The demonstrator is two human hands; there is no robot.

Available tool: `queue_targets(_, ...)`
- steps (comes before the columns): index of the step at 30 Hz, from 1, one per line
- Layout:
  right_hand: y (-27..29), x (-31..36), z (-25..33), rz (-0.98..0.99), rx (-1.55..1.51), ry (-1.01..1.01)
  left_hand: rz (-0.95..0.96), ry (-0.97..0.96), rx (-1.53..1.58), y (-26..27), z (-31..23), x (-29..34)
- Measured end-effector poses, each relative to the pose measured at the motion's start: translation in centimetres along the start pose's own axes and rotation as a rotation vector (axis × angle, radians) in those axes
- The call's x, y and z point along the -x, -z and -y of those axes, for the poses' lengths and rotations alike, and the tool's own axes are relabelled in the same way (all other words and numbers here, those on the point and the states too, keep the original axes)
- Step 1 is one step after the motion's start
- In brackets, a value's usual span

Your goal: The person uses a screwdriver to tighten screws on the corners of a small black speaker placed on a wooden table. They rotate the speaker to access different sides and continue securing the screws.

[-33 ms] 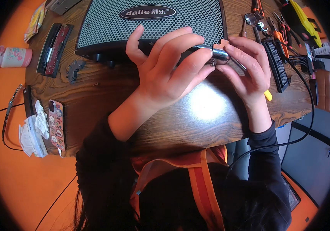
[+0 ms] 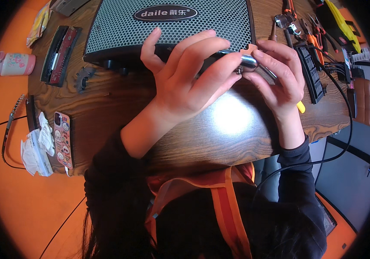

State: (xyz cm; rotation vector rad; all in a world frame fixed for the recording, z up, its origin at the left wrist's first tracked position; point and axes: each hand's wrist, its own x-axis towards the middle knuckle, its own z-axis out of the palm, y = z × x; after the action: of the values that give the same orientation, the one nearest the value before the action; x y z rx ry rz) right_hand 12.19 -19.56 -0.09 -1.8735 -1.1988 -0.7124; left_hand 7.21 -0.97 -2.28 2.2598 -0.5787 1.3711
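Observation:
Between my hands is a small shiny metal cylinder (image 2: 249,63), with a flat copper-coloured piece (image 2: 248,50) behind it. My left hand (image 2: 185,82) pinches its left end between thumb and index finger; the other fingers fan out over the speaker's front edge. From the right, my right hand (image 2: 282,77) closes thumb and fingertips on the other end. A thin metal rod (image 2: 268,72) shows beside the right fingers; what it belongs to is hidden. Just beyond stands a speaker (image 2: 122,30) with a pale green mesh grille and black edging.
Pliers (image 2: 319,32) and other hand tools lie at the far right, near a black slatted panel (image 2: 309,71). A black cable (image 2: 348,125) loops down the right side. On the left are a phone (image 2: 63,142), a tissue pack (image 2: 36,155), an open case (image 2: 60,56) and a cup (image 2: 14,64).
My left index fingertip has shifted slightly right over the metal cylinder. Otherwise the hands and objects stay practically where they were.

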Motion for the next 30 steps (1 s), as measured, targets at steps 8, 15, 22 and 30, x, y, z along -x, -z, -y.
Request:
queue_targets(8,0.1,-0.1,-0.2,0.008,0.031,0.02,0.046,-0.02,-0.04,0.5,0.0,-0.4)
queue_targets(15,0.2,-0.3,0.0,0.011,0.074,0.059,0.088,-0.065,-0.071,0.8,0.2,-1.2)
queue_targets(22,0.5,-0.3,0.1,0.044,0.067,0.057,0.107,-0.082,-0.047,1.1,0.3,-1.3)
queue_targets(30,0.5,-0.4,0.0,0.042,0.045,0.055,0.14,-0.054,-0.031,1.3,0.2,-1.4)
